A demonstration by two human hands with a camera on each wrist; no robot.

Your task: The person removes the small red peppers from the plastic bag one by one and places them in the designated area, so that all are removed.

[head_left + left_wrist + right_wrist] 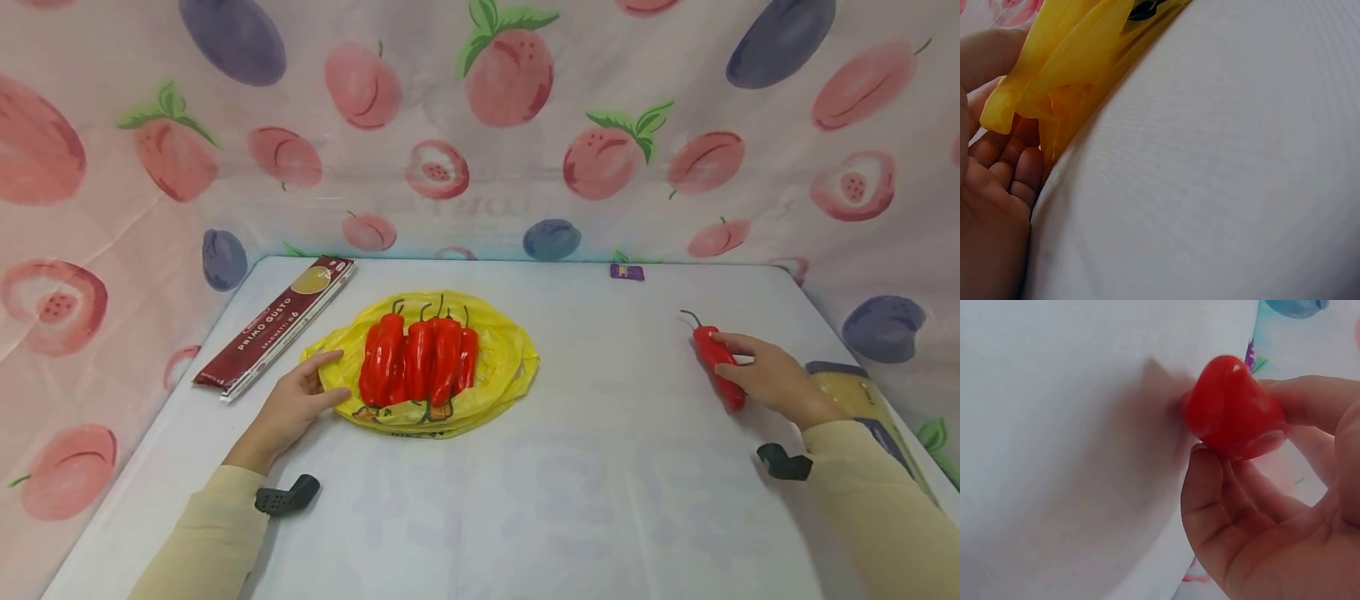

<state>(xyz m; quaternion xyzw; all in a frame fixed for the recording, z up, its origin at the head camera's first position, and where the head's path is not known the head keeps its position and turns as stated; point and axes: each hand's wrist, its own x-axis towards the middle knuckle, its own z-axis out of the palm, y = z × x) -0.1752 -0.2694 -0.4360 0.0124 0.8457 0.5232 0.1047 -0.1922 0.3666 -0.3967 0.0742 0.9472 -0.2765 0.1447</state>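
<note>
Single red pepper: over toward the right edge of the table, well apart from the yellow bag.
Pepper's feel: I'd expect light and firm, the glossy skin inclined to slip; best taken round the thick body, since the thin stem would probably bend.
Right hand: thumb and fingers pinch the body from opposite sides, spread only to its thickness.
Left hand: half spread at the bag's left side, touching the plastic; whether it pinches, I can't tell.
Bagged side: red peppers lie side by side on the bag, stems toward the table's far edge.
</note>
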